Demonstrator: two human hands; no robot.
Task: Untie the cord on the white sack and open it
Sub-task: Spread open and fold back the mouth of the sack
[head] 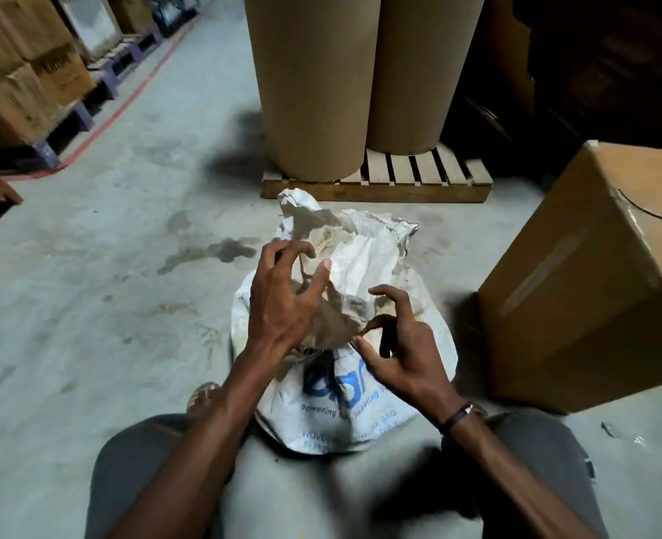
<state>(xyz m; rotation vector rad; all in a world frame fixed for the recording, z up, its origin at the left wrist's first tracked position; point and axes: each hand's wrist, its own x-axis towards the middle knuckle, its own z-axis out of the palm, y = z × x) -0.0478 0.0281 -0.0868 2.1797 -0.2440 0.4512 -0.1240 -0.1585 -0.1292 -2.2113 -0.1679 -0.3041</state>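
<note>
A white woven sack (pixel 360 406) with blue print stands on the concrete floor between my knees. Its crumpled top (pixel 345 235) rises loosely above the gathered neck. My left hand (pixel 282 301) hovers over the neck with its fingers spread and curled. A thin strand of cord (pixel 302 268) runs between those fingers. My right hand (pixel 407 352) is at the right side of the neck. Its thumb and index fingertip meet on the bunched fabric there, and its other fingers are raised. The knot itself is hidden by my hands and the folds.
A large cardboard box (pixel 594 274) stands close on the right. Two tall brown paper rolls (pixel 321 83) sit on a wooden pallet (pixel 380 188) just behind the sack. Stacked cartons on blue pallets (pixel 30 91) line the far left beyond a red floor line.
</note>
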